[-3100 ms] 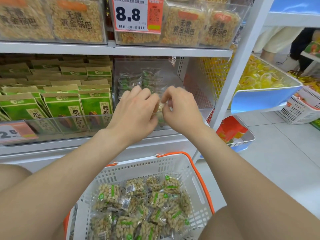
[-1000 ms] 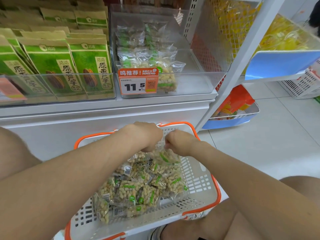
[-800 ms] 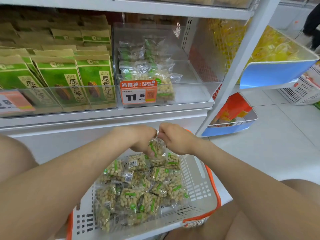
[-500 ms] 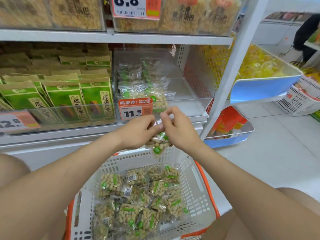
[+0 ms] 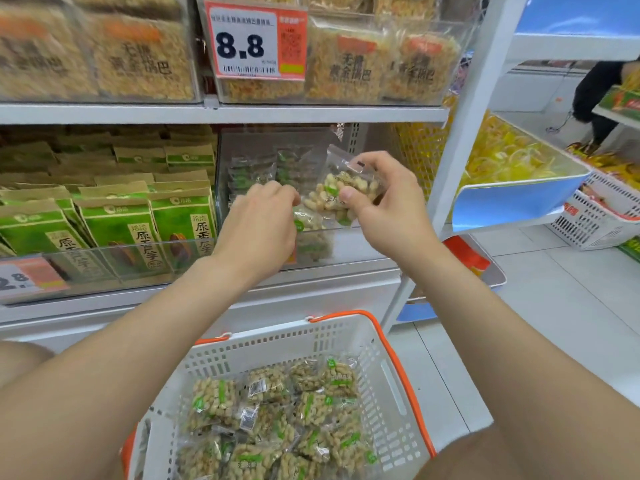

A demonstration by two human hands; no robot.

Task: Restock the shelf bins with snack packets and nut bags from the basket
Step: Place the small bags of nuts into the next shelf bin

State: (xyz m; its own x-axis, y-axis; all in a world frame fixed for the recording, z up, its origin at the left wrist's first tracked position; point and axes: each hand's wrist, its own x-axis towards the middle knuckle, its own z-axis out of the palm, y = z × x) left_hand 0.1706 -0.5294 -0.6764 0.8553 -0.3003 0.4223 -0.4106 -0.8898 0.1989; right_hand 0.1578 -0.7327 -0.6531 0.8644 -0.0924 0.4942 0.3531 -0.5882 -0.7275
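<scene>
Head view: right grip point(image 5: 384, 206) pinches a nut bag point(image 5: 341, 194) above the bin point(image 5: 367, 245) front edge; whether the left grip point(image 5: 263, 220) holds anything, I cannot tell. Better to set it upright.

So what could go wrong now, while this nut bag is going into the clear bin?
1. The right hand holds the nut bag only with thumb and fingertips, above the front wall of the clear bin; it may slip and fall outside.
2. The left hand reaches into the same bin, so it may knock over the stocked bags standing there.
</scene>
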